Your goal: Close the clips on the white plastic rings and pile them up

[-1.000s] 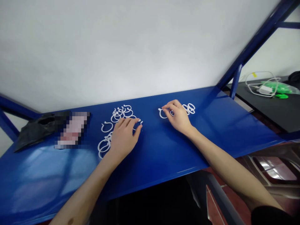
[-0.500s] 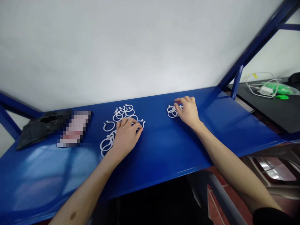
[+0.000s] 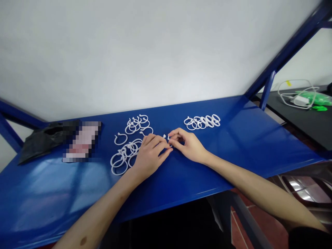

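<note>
My left hand (image 3: pixel 149 155) and my right hand (image 3: pixel 190 146) meet above the middle of the blue table, fingertips almost touching. Between them they pinch a white plastic curtain ring (image 3: pixel 168 137); only its small clasp ends show, the rest being behind the fingers. To the left, several loose white rings (image 3: pixel 131 147) lie in an overlapping heap, partly covered by my left hand. Some of these are visibly open at the clasp. Behind my right hand, more white rings (image 3: pixel 203 122) overlap in two short rows and look closed.
The blue table (image 3: pixel 166 193) runs up to a white wall. At left lie a black plastic bag (image 3: pixel 41 141) and a pixelated flat item (image 3: pixel 82 141). Blue frame posts rise at both sides. On a dark surface at right are a white cable (image 3: pixel 282 100) and green plastic (image 3: pixel 315 98).
My right hand has left the right-hand rings and come left and nearer to meet my left hand. My left hand has shifted right with a ring, uncovering more of the heap.
</note>
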Demonstrator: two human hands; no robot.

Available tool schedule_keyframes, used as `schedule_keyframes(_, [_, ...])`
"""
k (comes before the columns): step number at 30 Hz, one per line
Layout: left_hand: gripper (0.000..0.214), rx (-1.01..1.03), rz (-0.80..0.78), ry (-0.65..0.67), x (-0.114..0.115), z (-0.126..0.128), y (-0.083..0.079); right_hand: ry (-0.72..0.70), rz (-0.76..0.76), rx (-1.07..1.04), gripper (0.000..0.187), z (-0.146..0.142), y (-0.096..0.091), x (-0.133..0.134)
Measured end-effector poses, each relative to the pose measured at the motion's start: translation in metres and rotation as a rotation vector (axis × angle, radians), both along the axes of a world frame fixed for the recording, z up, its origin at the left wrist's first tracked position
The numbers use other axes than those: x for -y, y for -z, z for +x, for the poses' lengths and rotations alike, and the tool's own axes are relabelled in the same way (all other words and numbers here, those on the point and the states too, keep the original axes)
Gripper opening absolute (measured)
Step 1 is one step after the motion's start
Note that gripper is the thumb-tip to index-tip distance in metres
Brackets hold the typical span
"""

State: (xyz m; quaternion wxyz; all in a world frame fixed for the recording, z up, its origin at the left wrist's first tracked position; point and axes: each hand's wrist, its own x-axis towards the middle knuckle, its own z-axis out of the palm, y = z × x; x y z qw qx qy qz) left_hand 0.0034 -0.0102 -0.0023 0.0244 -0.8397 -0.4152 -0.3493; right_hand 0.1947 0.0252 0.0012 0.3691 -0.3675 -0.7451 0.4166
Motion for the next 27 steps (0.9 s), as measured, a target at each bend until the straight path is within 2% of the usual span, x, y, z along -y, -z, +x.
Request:
schedule_keyframes(2, [0.010, 0.048, -0.040, -0.008, 0.000, 0.000, 0.001, 0.013, 0.006, -0.014, 0.015, 0.002, 0.000, -0.002])
schedule_keyframes(5, [0.007, 0.178, -0.097, -0.160, -0.002, -0.002, -0.001, 0.018, 0.053, 0.003, 0.014, 0.004, -0.002, -0.003])
schedule_keyframes(7, [0.016, 0.242, -0.223, -0.231, -0.005, -0.005, -0.003, 0.013, 0.093, 0.011, 0.015, 0.005, -0.004, -0.003])
schedule_keyframes(10, [0.018, 0.300, -0.502, -0.176, -0.008, -0.008, -0.006, -0.006, 0.149, 0.021, 0.017, 0.005, -0.005, -0.002])
schedule_keyframes(13, [0.020, 0.437, -0.642, -0.125, -0.009, -0.009, -0.009, 0.001, 0.136, 0.009, 0.019, 0.006, -0.003, -0.002])
schedule_keyframes(18, [0.027, 0.630, -0.652, -0.160, -0.007, -0.009, -0.009, 0.022, 0.109, -0.025, 0.019, 0.005, -0.001, 0.000])
schedule_keyframes(27, [0.016, 0.608, -0.606, -0.198, -0.004, -0.006, -0.004, 0.001, 0.239, 0.037, 0.014, 0.007, 0.002, 0.000])
